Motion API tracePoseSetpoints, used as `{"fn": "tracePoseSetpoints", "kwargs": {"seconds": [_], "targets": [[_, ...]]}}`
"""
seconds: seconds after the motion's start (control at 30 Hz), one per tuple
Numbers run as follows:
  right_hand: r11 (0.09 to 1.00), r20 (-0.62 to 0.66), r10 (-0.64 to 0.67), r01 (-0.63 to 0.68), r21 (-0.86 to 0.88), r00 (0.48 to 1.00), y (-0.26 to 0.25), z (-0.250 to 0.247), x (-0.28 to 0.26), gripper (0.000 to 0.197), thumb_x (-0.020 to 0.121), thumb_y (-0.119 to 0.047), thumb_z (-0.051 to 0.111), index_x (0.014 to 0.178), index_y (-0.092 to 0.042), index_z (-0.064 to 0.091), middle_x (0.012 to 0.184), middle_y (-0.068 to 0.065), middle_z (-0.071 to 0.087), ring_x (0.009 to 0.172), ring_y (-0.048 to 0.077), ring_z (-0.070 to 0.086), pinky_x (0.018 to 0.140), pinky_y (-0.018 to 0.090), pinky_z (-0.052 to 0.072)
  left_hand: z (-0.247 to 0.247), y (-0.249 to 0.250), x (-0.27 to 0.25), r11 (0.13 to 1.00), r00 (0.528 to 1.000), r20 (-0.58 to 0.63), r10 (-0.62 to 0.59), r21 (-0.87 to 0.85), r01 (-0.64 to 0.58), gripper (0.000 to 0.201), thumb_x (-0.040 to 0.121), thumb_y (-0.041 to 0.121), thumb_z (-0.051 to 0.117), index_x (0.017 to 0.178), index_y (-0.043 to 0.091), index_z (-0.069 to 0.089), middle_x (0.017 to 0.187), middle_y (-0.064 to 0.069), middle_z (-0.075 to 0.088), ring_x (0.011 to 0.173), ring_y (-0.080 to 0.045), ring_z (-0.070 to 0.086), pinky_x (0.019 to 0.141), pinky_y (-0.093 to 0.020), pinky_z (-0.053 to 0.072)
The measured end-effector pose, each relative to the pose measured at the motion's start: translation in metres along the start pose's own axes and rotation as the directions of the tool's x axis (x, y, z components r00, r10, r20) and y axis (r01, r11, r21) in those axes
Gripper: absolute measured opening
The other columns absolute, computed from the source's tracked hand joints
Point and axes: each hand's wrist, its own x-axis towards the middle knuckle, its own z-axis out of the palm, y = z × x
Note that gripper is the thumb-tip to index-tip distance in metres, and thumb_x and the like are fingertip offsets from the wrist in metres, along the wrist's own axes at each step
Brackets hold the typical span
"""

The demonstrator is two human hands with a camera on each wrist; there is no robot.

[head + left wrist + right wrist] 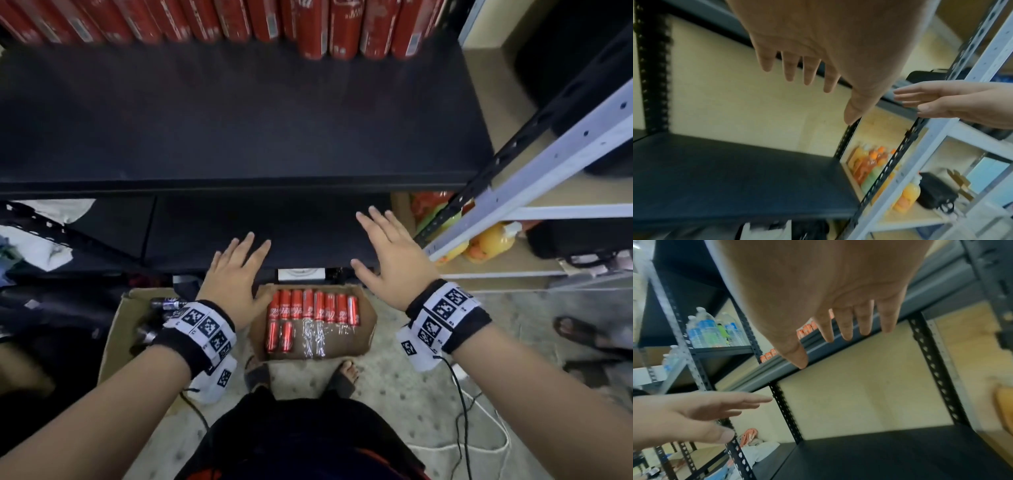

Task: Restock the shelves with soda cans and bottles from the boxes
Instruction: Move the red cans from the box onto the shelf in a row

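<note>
A cardboard box (367, 320) on the floor holds several red soda cans (313, 306) lying on their sides, beside crumpled plastic wrap. Both hands hover above it, palms down, fingers spread and holding nothing. My left hand (236, 274) is over the box's left edge, my right hand (387, 251) over its right side. More red cans (342, 27) stand at the back of the black shelf (239, 113). The lower black shelf (735, 178) is bare, seen again as that shelf (890, 456) in the right wrist view. My left hand (818, 48) and right hand (828, 288) both show straight fingers.
A second cardboard box (137, 308) at the left holds dark cans. Orange and green juice bottles (489, 240) sit on the neighbouring white rack (565, 137). Water bottles (711, 329) stand on a rack to the left. Cables (462, 411) and my sandalled feet are on the floor.
</note>
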Motion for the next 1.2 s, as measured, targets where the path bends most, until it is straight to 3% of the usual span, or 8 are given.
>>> {"fn": "tracePoseSetpoints", "kwargs": {"seconds": [0.1, 0.2, 0.37, 0.57, 0.7, 0.87, 1.1, 1.2], "targets": [[0.987, 0.180, 0.124, -0.140, 0.077, 0.976, -0.005, 0.037, -0.020, 0.073, 0.096, -0.051, 0.051, 0.159, -0.026, 0.021, 0.162, 0.006, 0.030, 0.147, 0.029, 0.031, 0.118, 0.043, 0.033, 0.024, -0.031, -0.005, 0.998, 0.982, 0.182, -0.049, 0.053, 0.040, 0.080, 0.094, 0.052, 0.054, 0.160, 0.030, 0.013, 0.168, -0.003, 0.011, 0.154, -0.027, 0.011, 0.125, -0.045, 0.014], [0.954, 0.375, 0.236, -0.286, 0.085, 0.897, -0.019, 0.070, -0.043, 0.064, 0.095, -0.048, 0.056, 0.152, -0.027, 0.036, 0.144, 0.007, 0.055, 0.121, 0.027, 0.059, 0.100, 0.038, 0.049, 0.044, -0.064, -0.009, 0.995, 0.930, 0.360, -0.076, 0.088, 0.047, 0.078, 0.089, 0.059, 0.041, 0.158, 0.027, 0.027, 0.163, -0.005, 0.027, 0.148, -0.028, 0.030, 0.118, -0.044, 0.030], [0.878, 0.552, 0.404, -0.479, -0.010, 0.730, -0.045, 0.135, -0.078, 0.050, 0.096, -0.044, 0.056, 0.135, -0.013, 0.055, 0.122, 0.009, 0.068, 0.108, 0.027, 0.064, 0.090, 0.033, 0.050, 0.079, -0.108, -0.015, 0.997, 0.874, 0.485, -0.033, 0.078, -0.006, 0.065, 0.094, 0.058, 0.042, 0.145, 0.019, 0.050, 0.141, -0.010, 0.054, 0.125, -0.027, 0.054, 0.099, -0.029, 0.043], [0.796, 0.630, 0.501, -0.602, -0.066, 0.593, -0.050, 0.208, -0.102, 0.066, 0.094, -0.053, 0.056, 0.148, -0.022, 0.037, 0.135, 0.008, 0.062, 0.120, 0.031, 0.059, 0.100, 0.041, 0.048, 0.140, -0.151, -0.015, 0.996, 0.744, 0.665, -0.065, 0.090, 0.007, 0.042, 0.105, 0.038, 0.047, 0.138, 0.014, 0.056, 0.138, -0.013, 0.059, 0.124, -0.031, 0.055, 0.097, -0.030, 0.040], [0.795, 0.678, 0.473, -0.604, -0.053, 0.563, -0.037, 0.256, -0.099, 0.066, 0.092, -0.056, 0.057, 0.148, -0.024, 0.040, 0.137, 0.005, 0.060, 0.120, 0.029, 0.059, 0.099, 0.038, 0.047, 0.194, -0.169, -0.013, 0.996, 0.675, 0.734, -0.077, 0.086, 0.019, 0.040, 0.108, 0.036, 0.040, 0.131, 0.009, 0.059, 0.133, -0.017, 0.060, 0.110, -0.030, 0.058, 0.083, -0.029, 0.038], [0.801, 0.747, 0.426, -0.597, -0.048, 0.510, 0.000, 0.335, -0.087, 0.077, 0.088, -0.065, 0.060, 0.152, -0.029, 0.037, 0.144, 0.004, 0.055, 0.124, 0.028, 0.057, 0.101, 0.038, 0.046, 0.275, -0.179, -0.004, 0.981, 0.585, 0.789, -0.191, 0.142, 0.129, 0.043, 0.109, 0.033, 0.037, 0.138, 0.005, 0.053, 0.143, -0.016, 0.053, 0.128, -0.030, 0.051, 0.097, -0.028, 0.039], [0.824, 0.778, 0.441, -0.546, -0.153, 0.448, 0.053, 0.440, -0.072, 0.090, 0.077, -0.076, 0.052, 0.153, -0.031, 0.034, 0.147, 0.008, 0.052, 0.127, 0.033, 0.055, 0.102, 0.044, 0.047, 0.381, -0.195, 0.009, 0.965, 0.564, 0.788, -0.246, 0.142, 0.222, 0.046, 0.107, 0.031, 0.045, 0.144, 0.004, 0.049, 0.149, -0.014, 0.049, 0.134, -0.031, 0.048, 0.107, -0.034, 0.038], [0.845, 0.775, 0.430, -0.510, -0.165, 0.463, 0.069, 0.488, -0.064, 0.087, 0.072, -0.079, 0.047, 0.145, -0.030, 0.043, 0.136, 0.008, 0.061, 0.117, 0.033, 0.060, 0.096, 0.045, 0.050, 0.430, -0.204, 0.027, 0.967, 0.555, 0.806, -0.205, 0.080, 0.241, 0.032, 0.107, 0.028, 0.045, 0.128, 0.006, 0.056, 0.123, -0.012, 0.060, 0.119, -0.029, 0.054, 0.094, -0.029, 0.039]]}}
